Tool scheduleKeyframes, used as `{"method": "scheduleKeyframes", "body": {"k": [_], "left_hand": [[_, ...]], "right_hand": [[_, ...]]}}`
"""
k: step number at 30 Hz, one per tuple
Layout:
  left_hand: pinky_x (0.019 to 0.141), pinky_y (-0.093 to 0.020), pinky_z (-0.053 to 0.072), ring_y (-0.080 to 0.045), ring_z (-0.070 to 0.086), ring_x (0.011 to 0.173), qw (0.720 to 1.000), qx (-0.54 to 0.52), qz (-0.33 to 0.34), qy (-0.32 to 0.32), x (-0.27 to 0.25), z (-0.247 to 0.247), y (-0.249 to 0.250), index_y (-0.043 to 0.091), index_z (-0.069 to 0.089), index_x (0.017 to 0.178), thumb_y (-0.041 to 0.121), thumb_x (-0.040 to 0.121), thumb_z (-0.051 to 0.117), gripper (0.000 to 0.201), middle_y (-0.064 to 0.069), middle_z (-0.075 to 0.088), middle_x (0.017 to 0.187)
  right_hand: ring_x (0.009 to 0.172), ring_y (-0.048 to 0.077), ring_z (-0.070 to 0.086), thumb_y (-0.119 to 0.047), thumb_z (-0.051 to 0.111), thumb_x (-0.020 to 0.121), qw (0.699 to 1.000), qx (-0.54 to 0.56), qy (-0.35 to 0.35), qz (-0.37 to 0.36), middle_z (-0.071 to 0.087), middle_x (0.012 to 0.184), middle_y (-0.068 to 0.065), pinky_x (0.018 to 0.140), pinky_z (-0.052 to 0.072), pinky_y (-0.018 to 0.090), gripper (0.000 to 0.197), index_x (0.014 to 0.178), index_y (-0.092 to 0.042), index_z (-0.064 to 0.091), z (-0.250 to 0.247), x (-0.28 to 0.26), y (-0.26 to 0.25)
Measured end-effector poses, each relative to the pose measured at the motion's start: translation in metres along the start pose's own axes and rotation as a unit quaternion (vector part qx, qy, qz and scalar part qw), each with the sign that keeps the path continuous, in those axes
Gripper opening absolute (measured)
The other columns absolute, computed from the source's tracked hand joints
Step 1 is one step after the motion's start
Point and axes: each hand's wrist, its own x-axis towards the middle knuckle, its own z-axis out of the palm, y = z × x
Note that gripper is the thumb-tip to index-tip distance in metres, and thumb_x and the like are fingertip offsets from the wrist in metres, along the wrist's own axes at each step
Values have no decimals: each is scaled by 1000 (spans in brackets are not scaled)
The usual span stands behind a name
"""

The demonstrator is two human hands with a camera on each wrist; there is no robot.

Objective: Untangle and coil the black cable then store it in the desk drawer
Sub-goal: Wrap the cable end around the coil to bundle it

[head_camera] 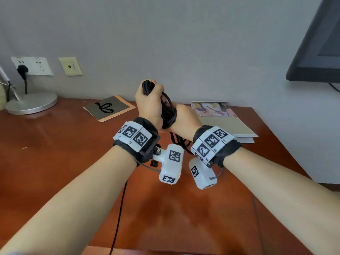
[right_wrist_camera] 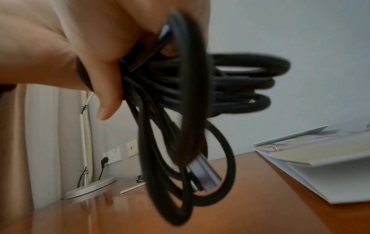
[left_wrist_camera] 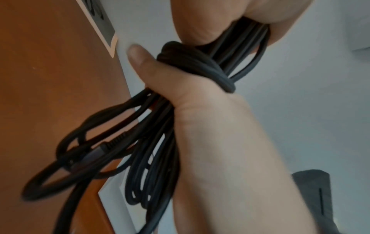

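Standing at nine o'clock on the desk [head_camera: 55,162], a lamp base [head_camera: 31,103] sits under a wall socket [head_camera: 31,66]. Toward eleven lies a booklet [head_camera: 109,108]. At twelve, above the desk, the left hand [head_camera: 150,105] grips the upper end of the coiled cable [head_camera: 168,115], fingers curled round it; the right hand [head_camera: 185,120] clasps its lower loops. An open folder [head_camera: 226,122] lies at one o'clock.

Soft, even daylight fills all three views, with faint shadows and a dull sheen on the wooden desk [head_camera: 55,162]. The head view is sharp but bends at its edges; both wrist views are smeared, the black cable [right_wrist_camera: 180,110] blurred
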Motion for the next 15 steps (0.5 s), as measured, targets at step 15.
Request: {"method": "scheduleKeyframes", "body": {"k": [15], "left_hand": [[70,-35,49,-23,56,73,989,14,-90,-115,-32,1,6,14,49,81,14,80,64,15,-3,53,72]], "right_hand": [[59,12,49,-27,66,73,998,-57,-36,7,45,56,-13,58,36,24,33,68,-37,36,-22,-32,12]]}}
